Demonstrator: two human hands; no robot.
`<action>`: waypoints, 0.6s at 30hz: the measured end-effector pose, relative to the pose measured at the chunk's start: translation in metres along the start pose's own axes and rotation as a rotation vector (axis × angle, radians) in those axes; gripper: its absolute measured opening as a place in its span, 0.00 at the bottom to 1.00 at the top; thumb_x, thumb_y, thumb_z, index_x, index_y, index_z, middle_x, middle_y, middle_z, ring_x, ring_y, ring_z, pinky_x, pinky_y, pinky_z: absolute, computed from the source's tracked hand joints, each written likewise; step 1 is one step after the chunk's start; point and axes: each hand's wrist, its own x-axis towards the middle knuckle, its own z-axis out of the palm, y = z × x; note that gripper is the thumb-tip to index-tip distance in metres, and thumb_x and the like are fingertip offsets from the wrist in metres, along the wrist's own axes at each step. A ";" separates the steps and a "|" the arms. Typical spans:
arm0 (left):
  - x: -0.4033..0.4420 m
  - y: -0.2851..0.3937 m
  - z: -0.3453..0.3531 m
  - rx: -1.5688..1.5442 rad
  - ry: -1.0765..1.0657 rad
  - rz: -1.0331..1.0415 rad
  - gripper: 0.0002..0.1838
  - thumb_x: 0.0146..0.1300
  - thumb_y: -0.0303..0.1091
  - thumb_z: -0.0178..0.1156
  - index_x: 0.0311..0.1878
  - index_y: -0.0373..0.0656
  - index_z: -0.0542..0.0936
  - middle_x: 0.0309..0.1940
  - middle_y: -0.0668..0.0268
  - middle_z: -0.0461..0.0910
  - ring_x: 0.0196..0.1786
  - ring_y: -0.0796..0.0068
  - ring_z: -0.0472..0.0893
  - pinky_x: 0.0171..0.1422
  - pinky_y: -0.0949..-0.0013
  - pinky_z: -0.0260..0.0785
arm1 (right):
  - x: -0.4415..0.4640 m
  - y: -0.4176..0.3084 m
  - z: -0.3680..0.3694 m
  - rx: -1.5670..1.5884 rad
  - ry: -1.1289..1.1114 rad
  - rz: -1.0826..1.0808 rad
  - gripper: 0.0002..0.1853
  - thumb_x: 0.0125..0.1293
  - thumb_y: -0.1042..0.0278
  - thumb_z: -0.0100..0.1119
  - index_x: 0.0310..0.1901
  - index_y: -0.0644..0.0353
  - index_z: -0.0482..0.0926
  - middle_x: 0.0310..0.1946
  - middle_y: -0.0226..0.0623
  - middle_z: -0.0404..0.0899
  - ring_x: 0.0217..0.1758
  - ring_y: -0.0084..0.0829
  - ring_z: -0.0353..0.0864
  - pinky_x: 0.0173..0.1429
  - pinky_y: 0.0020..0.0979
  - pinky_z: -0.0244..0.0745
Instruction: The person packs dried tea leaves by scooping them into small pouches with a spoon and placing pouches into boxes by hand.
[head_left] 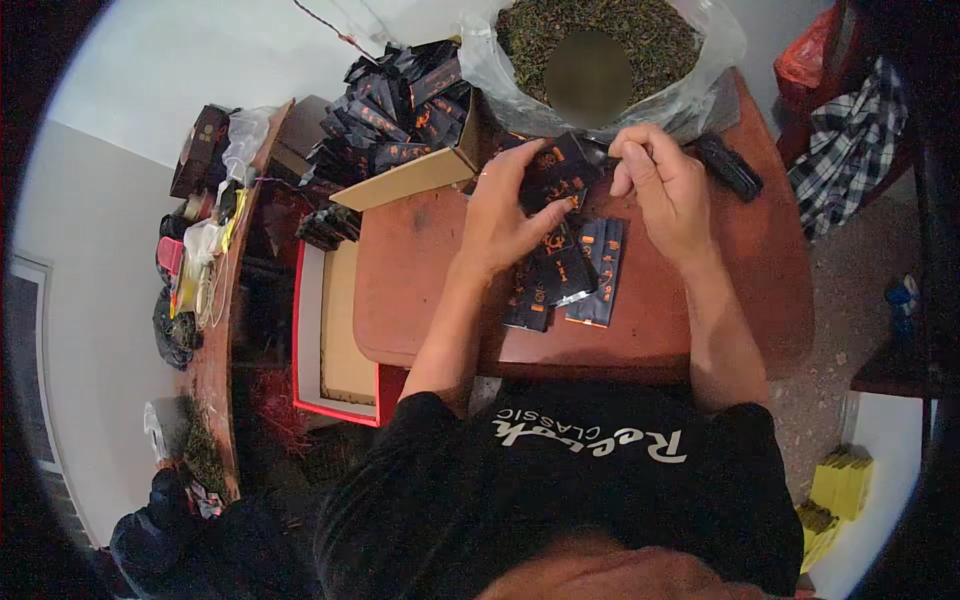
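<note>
My left hand (500, 215) grips a black packet (560, 170) with orange print, its thumb and fingers on either side of it. Just to the right, my right hand (662, 190) is closed with the fingertips pinched. A small greyish shiny shape shows by those fingertips; what they hold cannot be made out. More flat black packets (598, 275) lie overlapping on the brown table (420, 290), below and between my hands. Beyond them stands a clear plastic bag (480, 70) filled with dark green-brown dried leaves (610, 30).
At the back left, a cardboard box (410, 180) is heaped with black packets (385, 110). A red-rimmed box (340, 330) sits by the table's left edge. A dark bundle (728, 168) lies at right. Another person (200, 540) is at lower left.
</note>
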 end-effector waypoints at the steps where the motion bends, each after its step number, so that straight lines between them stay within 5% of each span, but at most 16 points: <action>1: 0.002 0.004 0.002 0.069 0.042 0.062 0.39 0.47 0.35 0.76 0.65 0.42 0.72 0.64 0.54 0.70 0.67 0.49 0.69 0.69 0.58 0.64 | 0.000 -0.001 0.001 -0.025 0.012 -0.039 0.10 0.77 0.64 0.50 0.44 0.61 0.77 0.24 0.33 0.80 0.28 0.25 0.82 0.34 0.28 0.76; 8: 0.010 0.015 0.016 0.237 0.210 0.136 0.38 0.45 0.30 0.72 0.64 0.39 0.73 0.52 0.52 0.73 0.57 0.50 0.73 0.64 0.57 0.67 | -0.001 -0.001 0.003 -0.050 0.027 -0.082 0.09 0.77 0.66 0.50 0.44 0.62 0.77 0.24 0.34 0.80 0.27 0.24 0.82 0.34 0.28 0.76; 18: 0.005 -0.008 0.017 0.181 0.228 0.137 0.33 0.47 0.29 0.66 0.60 0.40 0.74 0.52 0.50 0.76 0.56 0.48 0.75 0.64 0.54 0.68 | 0.001 0.006 0.003 -0.031 0.113 0.034 0.10 0.76 0.66 0.50 0.42 0.63 0.79 0.21 0.29 0.78 0.27 0.17 0.77 0.33 0.23 0.72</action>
